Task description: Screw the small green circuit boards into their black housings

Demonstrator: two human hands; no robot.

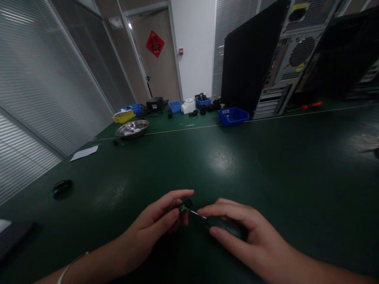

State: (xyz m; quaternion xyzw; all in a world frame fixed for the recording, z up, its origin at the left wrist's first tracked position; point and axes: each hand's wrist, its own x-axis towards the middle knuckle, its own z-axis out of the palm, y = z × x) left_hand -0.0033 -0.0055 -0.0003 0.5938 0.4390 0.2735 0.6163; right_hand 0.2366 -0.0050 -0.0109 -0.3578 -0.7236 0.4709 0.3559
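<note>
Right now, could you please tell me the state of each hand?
Left hand: closed on a small dark part, in a pinch grip.
Right hand: closed around a dark-handled tool, its metal shaft pointing at that part.

A green table (275, 169) bears a metal bowl (138, 132) at eleven o'clock, a blue bin (233, 121) at one and white paper (85, 153) at ten.

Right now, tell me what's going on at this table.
A person's left hand holds a small dark part over the green table. The right hand grips a dark-handled tool, its thin metal shaft pointing at the part; whether they touch is unclear. Beyond, a dark blue tray sits beside a computer tower.
</note>
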